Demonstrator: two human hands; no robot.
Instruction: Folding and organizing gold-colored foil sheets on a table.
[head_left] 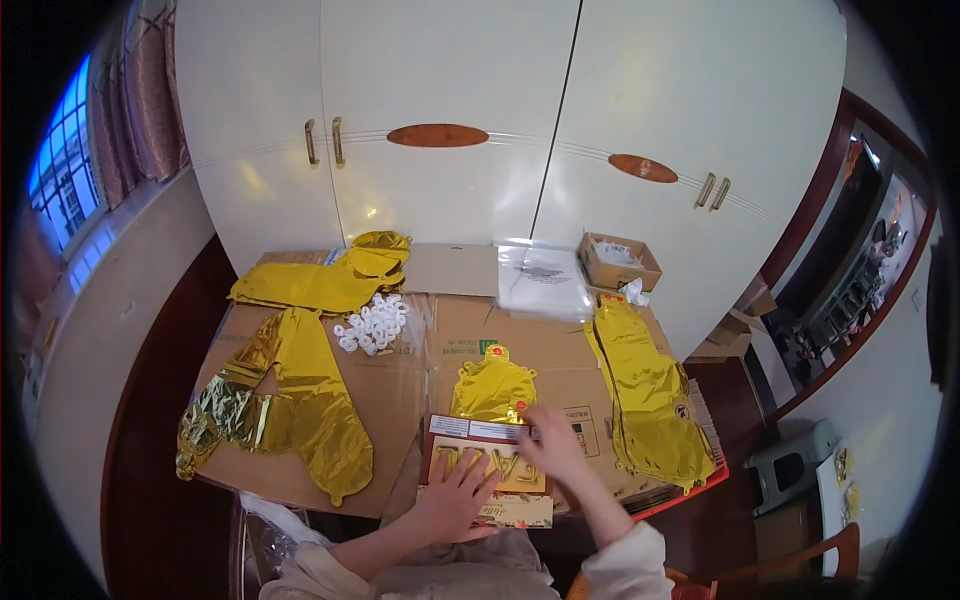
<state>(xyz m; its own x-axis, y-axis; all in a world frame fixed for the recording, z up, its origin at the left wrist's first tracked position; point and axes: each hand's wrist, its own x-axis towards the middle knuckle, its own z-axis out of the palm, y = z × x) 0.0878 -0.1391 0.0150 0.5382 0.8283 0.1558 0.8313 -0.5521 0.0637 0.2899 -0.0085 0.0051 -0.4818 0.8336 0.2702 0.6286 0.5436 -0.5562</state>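
A flat package (510,468) with a red-and-gold front and a floral lower strip lies at the near edge of the cardboard-covered table. My left hand (460,490) rests on it with fingers spread, pressing it down. A folded gold foil balloon (492,388) with small red dots sticks out past the package's far edge; its lower part is hidden there. My right hand (553,445) is at the package's far right corner, with bent fingers closed at the balloon's edge near a red dot. The exact grip is partly hidden.
Gold foil balloons lie at left (325,410), far left (310,285) and right (655,400). White rings (372,325) form a pile left of centre. Clear plastic bags (540,280) and a small open carton (620,262) sit at the back, before white cabinets (440,190).
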